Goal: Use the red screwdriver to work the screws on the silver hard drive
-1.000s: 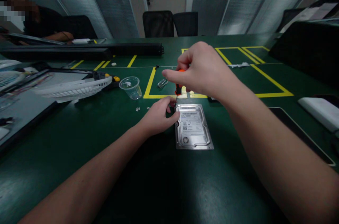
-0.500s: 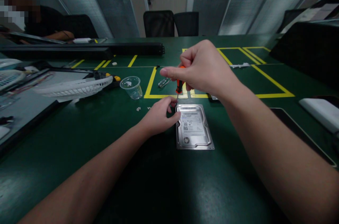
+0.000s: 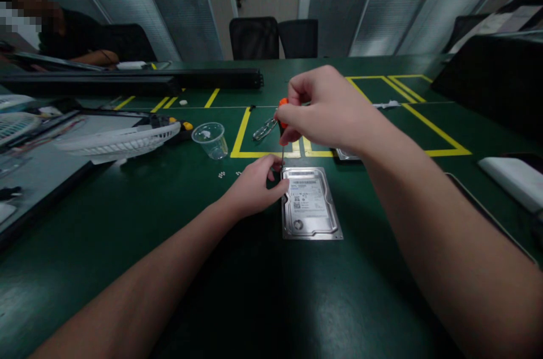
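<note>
A silver hard drive (image 3: 311, 206) lies flat on the green table, label side up. My left hand (image 3: 258, 184) grips its far left edge; the thumb rests on the top and the fingers curl by the corner. My right hand (image 3: 320, 107) is closed around an orange and black screwdriver (image 3: 283, 121). The screwdriver stands nearly upright, its thin shaft reaching down to the drive's far left corner. Whether the tip sits in a screw is too small to tell. Small screws (image 3: 221, 174) lie in little groups left of my left hand.
A clear plastic cup (image 3: 210, 141) stands beyond the screws. Behind my right hand lies another drive-like metal piece (image 3: 348, 154), partly hidden. A clear packet (image 3: 265, 129) lies inside the yellow tape. White racket-like frames (image 3: 123, 141) are at left, a white box (image 3: 511, 181) at right. A person sits far left.
My right thumb, stretched out before, has folded in against the screwdriver handle. The handle's top has shifted slightly left. My left hand and the drive have stayed put.
</note>
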The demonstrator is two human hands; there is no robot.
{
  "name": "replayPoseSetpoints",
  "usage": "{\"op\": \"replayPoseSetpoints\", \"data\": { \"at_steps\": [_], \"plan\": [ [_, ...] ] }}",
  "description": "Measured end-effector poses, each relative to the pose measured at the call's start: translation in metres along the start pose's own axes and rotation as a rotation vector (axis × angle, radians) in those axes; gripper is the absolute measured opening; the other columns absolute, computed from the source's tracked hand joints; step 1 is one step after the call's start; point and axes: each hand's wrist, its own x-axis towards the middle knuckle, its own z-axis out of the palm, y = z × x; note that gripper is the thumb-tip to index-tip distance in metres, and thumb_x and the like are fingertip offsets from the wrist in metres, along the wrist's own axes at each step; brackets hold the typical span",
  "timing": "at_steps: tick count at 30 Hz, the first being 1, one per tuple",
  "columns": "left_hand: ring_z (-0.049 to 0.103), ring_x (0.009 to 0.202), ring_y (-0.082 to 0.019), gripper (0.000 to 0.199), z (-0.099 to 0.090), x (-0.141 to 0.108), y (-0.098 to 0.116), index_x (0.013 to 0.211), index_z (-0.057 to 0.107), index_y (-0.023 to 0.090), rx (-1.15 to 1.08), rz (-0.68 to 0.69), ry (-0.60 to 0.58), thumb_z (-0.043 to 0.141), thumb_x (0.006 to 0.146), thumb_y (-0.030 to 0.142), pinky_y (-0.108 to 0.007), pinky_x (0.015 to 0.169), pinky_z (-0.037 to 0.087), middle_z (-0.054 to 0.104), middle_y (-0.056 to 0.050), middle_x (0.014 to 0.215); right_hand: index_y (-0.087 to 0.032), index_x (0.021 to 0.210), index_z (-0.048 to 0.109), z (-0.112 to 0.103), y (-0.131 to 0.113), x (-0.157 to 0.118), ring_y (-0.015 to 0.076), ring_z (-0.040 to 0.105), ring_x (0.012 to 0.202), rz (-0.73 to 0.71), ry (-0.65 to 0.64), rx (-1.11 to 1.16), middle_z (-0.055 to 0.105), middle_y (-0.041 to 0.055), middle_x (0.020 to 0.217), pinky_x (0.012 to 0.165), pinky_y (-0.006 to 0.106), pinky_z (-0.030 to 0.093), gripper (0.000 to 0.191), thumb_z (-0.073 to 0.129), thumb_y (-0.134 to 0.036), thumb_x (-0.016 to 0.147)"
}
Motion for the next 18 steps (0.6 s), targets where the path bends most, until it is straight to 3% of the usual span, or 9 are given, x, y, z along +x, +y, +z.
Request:
{"op": "replayPoseSetpoints", "data": {
  "at_steps": [4,9,12,18],
  "plan": [
    [0.064,0.087,-0.021,0.035,-0.0005,0.0002,0.0007,0.122,0.062,0.016,-0.008,-0.007,-0.007,0.066,0.093,0.035,-0.038,0.082,0.052,0.07,-0.008,0.103,-0.025,0.074,0.047,-0.0041,0.0055,-0.0003,0.0249,0.076,0.081,-0.093,0.065,-0.144,0.071,0.0054,0.076,0.061,0.03,0.047,0.025,0.066,-0.026,0.089],
    [0.064,0.087,-0.022,0.036,-0.0007,0.0002,-0.0006,0.122,0.063,0.016,-0.004,-0.01,-0.003,0.065,0.093,0.037,-0.039,0.082,0.051,0.069,-0.008,0.101,-0.026,0.107,0.061,-0.0056,0.0067,-0.0019,0.0223,0.073,0.083,-0.188,0.081,-0.195,0.076,0.0054,0.1,0.067,0.031,0.047,0.015,0.066,-0.029,0.092],
    [0.063,0.088,-0.022,0.036,-0.0006,-0.0002,-0.0014,0.123,0.063,0.016,-0.006,-0.008,-0.002,0.065,0.093,0.036,-0.039,0.082,0.051,0.069,-0.008,0.101,-0.025,0.098,0.068,-0.0048,0.0056,-0.0018,0.0206,0.07,0.079,-0.214,0.033,-0.263,0.075,0.0055,0.1,0.07,0.032,0.045,0.009,0.064,-0.033,0.097],
    [0.063,0.087,-0.021,0.034,-0.0004,-0.0006,-0.0006,0.122,0.062,0.017,-0.022,0.008,0.007,0.065,0.092,0.034,-0.039,0.083,0.051,0.069,-0.008,0.104,-0.025,0.089,0.066,-0.0016,0.01,0.0005,0.0209,0.063,0.08,-0.235,0.067,-0.284,0.07,0.0039,0.086,0.072,0.033,0.04,0.023,0.07,-0.047,0.096]
  ]
}}
